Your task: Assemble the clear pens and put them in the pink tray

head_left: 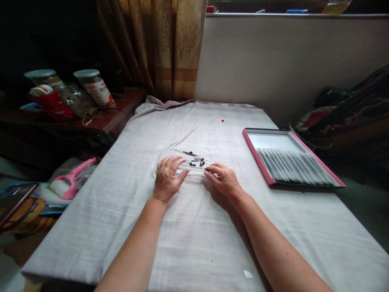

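Several clear pen barrels (196,173) lie crosswise on the cloth between my two hands. Small black pen caps (193,164) and a thin dark pen refill (190,153) are just beyond them. My left hand (168,178) rests at the barrels' left ends, thumb and fingers apart around them. At the other end my right hand (223,178) pinches a clear barrel by its dark tip, between thumb and forefinger. To the right, a shallow pink-edged box (264,164) holds a row of clear pens with black ends (296,166).
A pale cloth covers the table (188,243). On it are a small red bit (223,120) and a white scrap (248,274). At left, jars (99,91) and a red cup (53,105) stand on a wooden cabinet; a pink tape dispenser (74,178) lies lower.
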